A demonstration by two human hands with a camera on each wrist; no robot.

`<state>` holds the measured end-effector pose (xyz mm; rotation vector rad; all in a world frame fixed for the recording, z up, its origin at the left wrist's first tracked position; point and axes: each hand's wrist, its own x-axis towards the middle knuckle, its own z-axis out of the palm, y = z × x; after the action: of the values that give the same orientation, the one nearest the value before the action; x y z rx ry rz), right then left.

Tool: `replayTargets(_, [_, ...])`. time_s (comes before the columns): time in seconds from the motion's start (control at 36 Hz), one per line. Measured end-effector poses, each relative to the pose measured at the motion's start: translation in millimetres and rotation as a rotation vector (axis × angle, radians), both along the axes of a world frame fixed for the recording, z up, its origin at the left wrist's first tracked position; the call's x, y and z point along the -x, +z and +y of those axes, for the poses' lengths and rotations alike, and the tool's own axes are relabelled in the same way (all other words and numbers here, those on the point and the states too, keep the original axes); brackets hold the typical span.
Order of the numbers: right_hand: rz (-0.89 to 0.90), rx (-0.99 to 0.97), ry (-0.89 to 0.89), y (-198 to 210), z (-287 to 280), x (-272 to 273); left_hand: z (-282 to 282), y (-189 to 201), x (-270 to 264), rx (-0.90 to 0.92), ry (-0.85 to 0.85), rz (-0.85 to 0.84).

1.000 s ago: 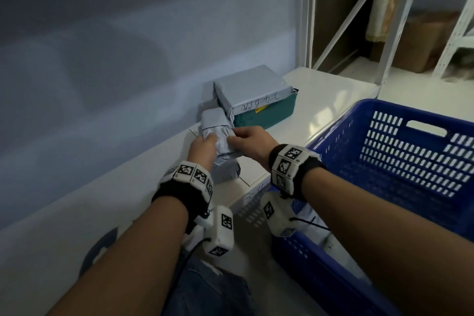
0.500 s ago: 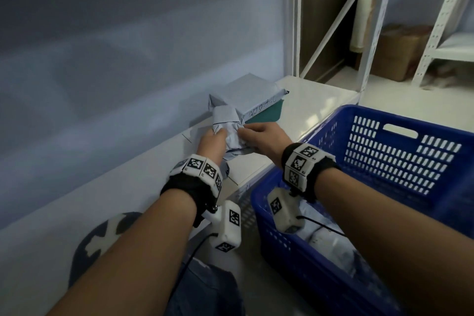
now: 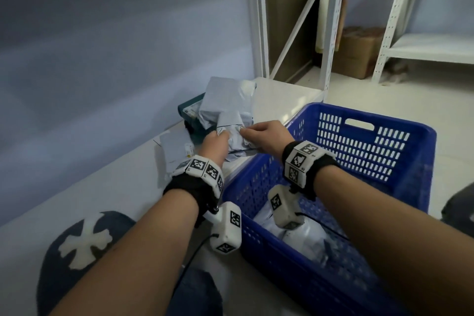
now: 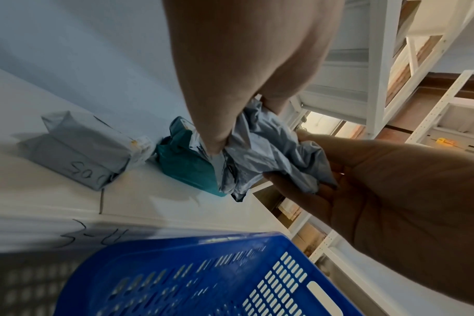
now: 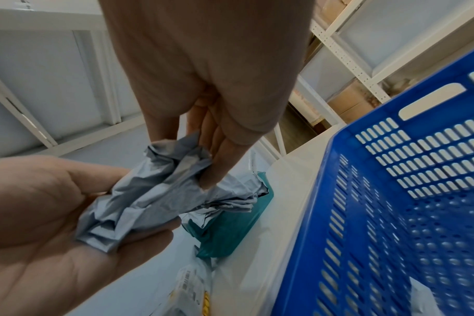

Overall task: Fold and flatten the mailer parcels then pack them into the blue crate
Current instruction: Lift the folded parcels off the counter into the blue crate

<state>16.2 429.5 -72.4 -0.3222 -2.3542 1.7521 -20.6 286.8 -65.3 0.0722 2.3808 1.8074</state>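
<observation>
A crumpled grey mailer (image 3: 237,137) hangs between both hands, just above the white shelf board's edge by the blue crate's (image 3: 372,154) far left corner. My left hand (image 3: 220,136) pinches its left side and my right hand (image 3: 246,133) grips its right side. In the left wrist view, the mailer (image 4: 268,154) is bunched between the left fingers (image 4: 214,145) and the right palm. The right wrist view shows the same mailer (image 5: 149,198) pinched by the right fingertips (image 5: 211,177). Pale mailers (image 3: 307,236) lie inside the crate.
On the shelf board (image 3: 279,100) behind the hands, a larger grey mailer (image 3: 225,100) rests on a teal parcel (image 3: 188,110). A small taped grey parcel (image 3: 177,146) lies to their left. White rack uprights (image 3: 333,20) and a cardboard box (image 3: 359,56) stand beyond. A dark item with a white cross (image 3: 87,241) sits lower left.
Both hands have lifted the grey mailer off the shelf and drawn it right, toward the crate's corner, crumpling it more. The small taped parcel is now uncovered on the left.
</observation>
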Motion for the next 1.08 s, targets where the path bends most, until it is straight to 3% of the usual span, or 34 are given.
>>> replayTargets(0.06, [-0.007,0.007,-0.005,-5,5,-1,5,-18,15,-0.029,0.022,-0.027])
replayTargets(0.19, [-0.014,-0.018,-0.036,-18,14,0,18,-6,2,0.053,-0.069,-0.054])
replayTargets(0.36, [-0.057,-0.015,-0.046,-37,11,18,22,-47,41,-0.112,0.014,-0.085])
replayTargets(0.44, [-0.07,0.031,-0.057,-48,10,29,22,-66,61,-0.103,0.004,-0.1])
replayTargets(0.53, [-0.078,0.049,-0.047,-55,13,33,25,-60,59,-0.11,0.002,-0.099])
replayTargets(0.72, [-0.059,0.037,-0.06,-54,19,34,34,-90,83,-0.182,-0.007,-0.093])
replayTargets(0.92, [-0.068,0.062,-0.065,-55,20,26,33,-84,73,-0.16,-0.046,-0.097])
replayTargets(1.08, [-0.09,0.075,-0.181,-59,31,19,35,-68,43,-0.187,-0.103,-0.116])
